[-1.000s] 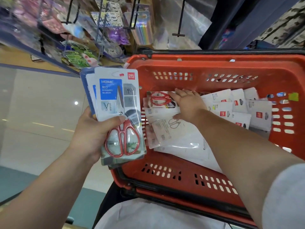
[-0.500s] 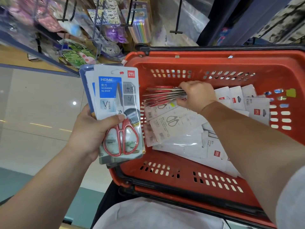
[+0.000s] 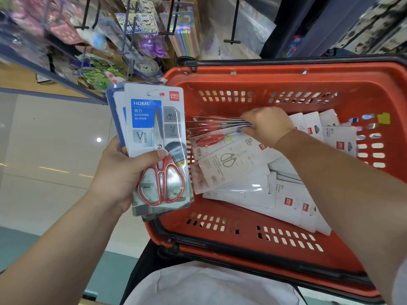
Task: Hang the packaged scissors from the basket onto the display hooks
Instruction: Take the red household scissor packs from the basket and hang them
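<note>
The left hand [image 3: 119,172] grips an upright stack of scissor packs [image 3: 154,137], red handles under clear blister. Inside the red basket [image 3: 286,69] the right hand [image 3: 267,126] pinches a fan of packs [image 3: 215,126] over white face-down packs [image 3: 237,166]. Beyond hang display hooks [image 3: 232,41].

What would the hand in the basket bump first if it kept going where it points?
Likely the scissors stack the left hand holds; the right hand, gripping packs, points left toward it, though depth is unclear.
</note>
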A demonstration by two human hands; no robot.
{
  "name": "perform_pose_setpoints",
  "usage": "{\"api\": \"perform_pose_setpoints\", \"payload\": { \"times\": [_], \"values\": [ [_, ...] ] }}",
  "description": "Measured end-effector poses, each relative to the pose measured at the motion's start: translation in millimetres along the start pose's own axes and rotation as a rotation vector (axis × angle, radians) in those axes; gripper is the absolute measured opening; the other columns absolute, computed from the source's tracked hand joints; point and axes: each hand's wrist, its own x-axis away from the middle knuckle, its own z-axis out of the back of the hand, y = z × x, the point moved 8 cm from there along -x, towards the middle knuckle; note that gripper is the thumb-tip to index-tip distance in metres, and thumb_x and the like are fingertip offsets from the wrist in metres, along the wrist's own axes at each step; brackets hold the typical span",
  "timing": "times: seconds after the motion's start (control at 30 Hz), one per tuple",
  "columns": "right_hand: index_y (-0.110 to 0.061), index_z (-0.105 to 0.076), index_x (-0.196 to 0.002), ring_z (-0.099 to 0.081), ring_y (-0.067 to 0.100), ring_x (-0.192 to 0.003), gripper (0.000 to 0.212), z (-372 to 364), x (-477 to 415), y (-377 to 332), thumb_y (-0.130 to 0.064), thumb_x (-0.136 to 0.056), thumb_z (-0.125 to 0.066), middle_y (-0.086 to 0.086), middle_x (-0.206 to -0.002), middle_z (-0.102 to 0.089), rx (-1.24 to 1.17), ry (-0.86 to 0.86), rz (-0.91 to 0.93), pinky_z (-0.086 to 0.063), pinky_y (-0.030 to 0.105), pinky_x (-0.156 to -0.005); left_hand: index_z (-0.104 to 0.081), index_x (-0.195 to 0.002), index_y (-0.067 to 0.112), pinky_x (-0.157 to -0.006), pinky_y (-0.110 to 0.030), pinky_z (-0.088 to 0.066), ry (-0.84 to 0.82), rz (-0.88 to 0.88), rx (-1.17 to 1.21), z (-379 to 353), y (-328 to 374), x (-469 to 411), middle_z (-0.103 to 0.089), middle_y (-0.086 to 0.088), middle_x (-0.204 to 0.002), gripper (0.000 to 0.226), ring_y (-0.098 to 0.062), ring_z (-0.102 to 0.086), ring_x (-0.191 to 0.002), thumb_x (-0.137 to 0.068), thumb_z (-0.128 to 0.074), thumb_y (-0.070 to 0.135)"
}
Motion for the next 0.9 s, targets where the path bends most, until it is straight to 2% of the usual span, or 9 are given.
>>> {"api": "perform_pose_setpoints", "payload": {
  "times": [0.13,0.23,0.37,0.47,0.53,0.63,0.77,0.9],
  "values": [
    [-0.015,-0.071,-0.102,-0.065,0.035,-0.089,0.022,26,24,3,-0.036,-0.095,-0.070,0.010,-0.092,-0.073,-0.083,-0.158,-0.057,-0.053,0.039,-0.073,-0.064,-0.126,0.020,-0.079,-0.043,-0.064,0.011,-0.020,-0.015,-1,7,6,-0.081,0.001,-0.108,0.058,-0.024,-0.080,-0.093,-0.078,-0.085,-0.002],
    [-0.018,-0.072,-0.091,-0.061,0.026,-0.080,0.016,42,52,8,-0.033,-0.091,-0.077,0.000,-0.081,-0.066,-0.176,-0.341,-0.099,-0.048,0.036,-0.067,-0.065,-0.121,0.023,-0.082,-0.045,-0.063,0.018,-0.034,-0.049,-4,11,13,-0.081,0.002,-0.106,0.055,-0.023,-0.080,-0.091,-0.076,-0.087,0.000],
    [-0.027,-0.072,-0.091,-0.063,0.020,-0.081,0.017,35,78,14,-0.040,-0.086,-0.082,-0.004,-0.089,-0.068,-0.191,-0.609,-0.115,-0.047,0.033,-0.065,-0.065,-0.105,0.033,-0.078,-0.037,-0.063,0.001,-0.084,-0.163,-22,16,21,-0.080,0.013,-0.090,0.051,-0.013,-0.079,-0.082,-0.074,-0.090,0.002],
    [-0.018,-0.072,-0.099,-0.064,0.022,-0.091,0.031,7,86,23,-0.041,-0.082,-0.085,0.001,-0.102,-0.069,-0.206,-0.710,-0.172,-0.047,0.032,-0.070,-0.070,-0.113,0.027,-0.077,-0.033,-0.063,-0.067,-0.128,-0.237,-46,14,19,-0.081,0.009,-0.095,0.054,-0.011,-0.079,-0.086,-0.071,-0.092,0.000],
    [-0.013,-0.074,-0.105,-0.065,0.024,-0.097,0.041,-12,87,32,-0.039,-0.076,-0.089,0.005,-0.111,-0.071,-0.246,-0.676,-0.225,-0.052,0.034,-0.080,-0.070,-0.120,0.022,-0.079,-0.029,-0.062,-0.106,-0.156,-0.299,-65,8,11,-0.081,0.008,-0.099,0.058,-0.008,-0.078,-0.088,-0.070,-0.093,0.001],
    [-0.020,-0.070,-0.124,-0.060,0.021,-0.109,0.064,-26,91,50,-0.039,-0.069,-0.094,0.000,-0.127,-0.065,-0.341,-0.523,-0.354,-0.050,0.031,-0.091,-0.067,-0.122,0.024,-0.078,-0.025,-0.057,-0.146,-0.181,-0.435,-90,-5,-4,-0.078,0.013,-0.101,0.060,-0.006,-0.076,-0.090,-0.070,-0.093,0.008],
    [-0.023,-0.055,-0.142,-0.060,0.020,-0.107,0.086,-32,108,68,-0.036,-0.068,-0.096,0.006,-0.132,-0.064,-0.579,-0.233,-0.593,-0.050,0.027,-0.086,-0.058,-0.117,0.027,-0.075,-0.025,-0.053,-0.181,-0.165,-0.600,-116,-29,-22,-0.074,0.008,-0.106,0.056,-0.012,-0.071,-0.093,-0.073,-0.092,0.018],
    [-0.020,-0.049,-0.148,-0.062,0.021,-0.116,0.096,-36,127,73,-0.034,-0.067,-0.098,0.008,-0.136,-0.064,-0.795,0.009,-0.832,-0.052,0.028,-0.090,-0.058,-0.126,0.023,-0.081,-0.030,-0.054,-0.186,-0.111,-0.690,-124,-51,-32,-0.069,0.007,-0.106,0.060,-0.020,-0.069,-0.097,-0.075,-0.090,0.019]
  ]
}}
